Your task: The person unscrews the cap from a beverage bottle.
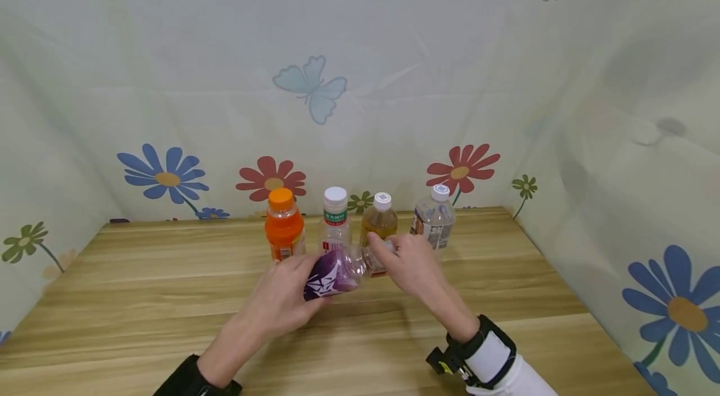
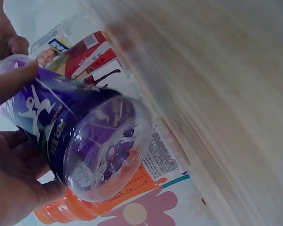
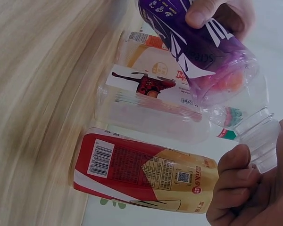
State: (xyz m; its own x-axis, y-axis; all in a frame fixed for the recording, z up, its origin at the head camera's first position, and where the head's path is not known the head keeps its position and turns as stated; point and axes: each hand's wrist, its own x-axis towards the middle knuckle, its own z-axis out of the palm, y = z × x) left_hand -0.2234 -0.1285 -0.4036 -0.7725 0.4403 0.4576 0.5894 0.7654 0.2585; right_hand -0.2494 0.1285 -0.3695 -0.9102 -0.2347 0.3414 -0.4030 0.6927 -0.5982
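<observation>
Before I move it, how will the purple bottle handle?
The purple bottle is probably light: no liquid shows through its clear base. Its clear plastic looks thin, so may dent. Laid sideways, its round body would likely roll.

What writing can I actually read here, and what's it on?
"scre", followed by unclear letters: purple bottle.
"东方树叶", apparently: green neck band of the white-capped bottle.
Too small, blurred or partly hidden: remaining print on those two, and on the red-and-gold, orange and clear blue-labelled bottles.
</observation>
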